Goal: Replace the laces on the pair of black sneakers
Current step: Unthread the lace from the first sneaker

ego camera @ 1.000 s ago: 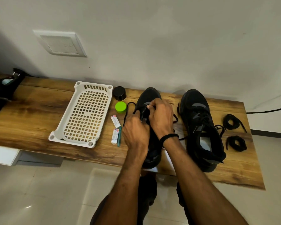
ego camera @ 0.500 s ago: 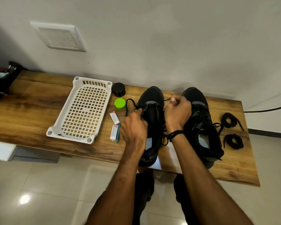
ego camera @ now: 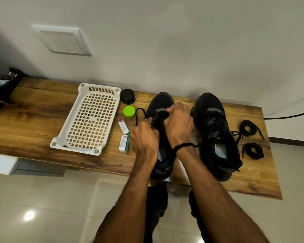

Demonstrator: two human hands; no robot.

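The brown bench top [ego camera: 33, 123] is matt grained wood. The white perforated tray [ego camera: 74, 149] looks smooth plastic, the black laced sneaker [ego camera: 207, 102] matt cloth.

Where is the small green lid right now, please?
In the head view, the green lid sits on the bench, left of the handled sneaker, just nearer than the black cap and right of the white tray.

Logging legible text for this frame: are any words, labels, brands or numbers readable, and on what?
Nothing here can be read as text.
Upper box: red and blue print, too small to read.
Lower box: similar print, too small to read.
Right sneaker: small white mark on its side, blurred.
Wall plate: faint marks, unreadable.
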